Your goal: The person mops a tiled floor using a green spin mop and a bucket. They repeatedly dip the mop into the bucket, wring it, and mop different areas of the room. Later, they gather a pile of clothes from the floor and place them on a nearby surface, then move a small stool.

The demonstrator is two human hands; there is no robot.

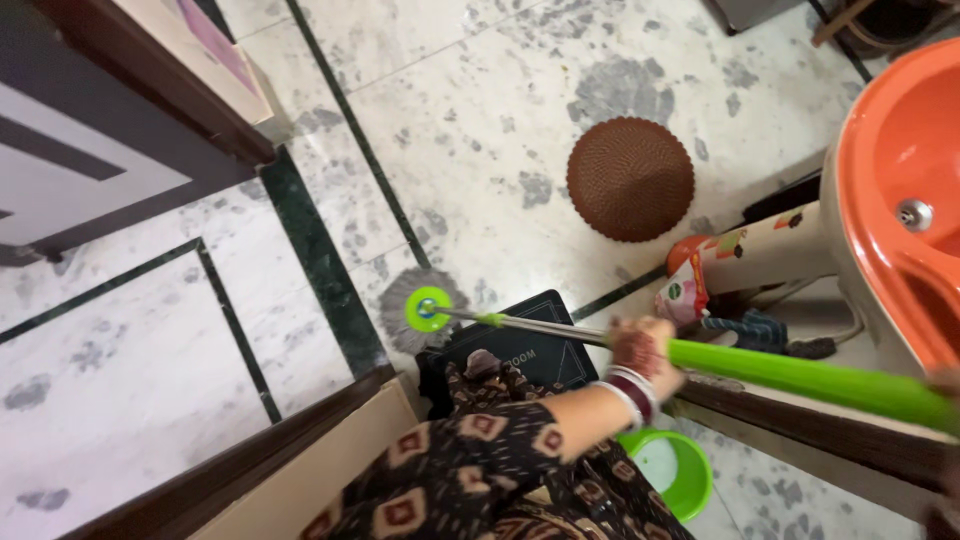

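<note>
My left hand [645,350], with bangles at the wrist, is closed around the shaft of a mop where the steel rod meets the green handle [800,375]. The grey round mop head [420,310], with its green hub, rests on the marble floor [480,120] by a dark doormat [525,355]. The green handle runs to the right edge, where a blurred sliver that may be my right hand [945,385] sits on it; its grip is unclear. My patterned sleeve and dress fill the bottom middle.
An orange washbasin [900,170] on a pedestal stands at right, with a red-capped bottle [685,285] and clutter at its foot. A brown woven dome [630,178] lies on the floor. A green bucket [672,472] is below my arm. A wooden frame [250,460] is at lower left, dark furniture [90,150] at upper left.
</note>
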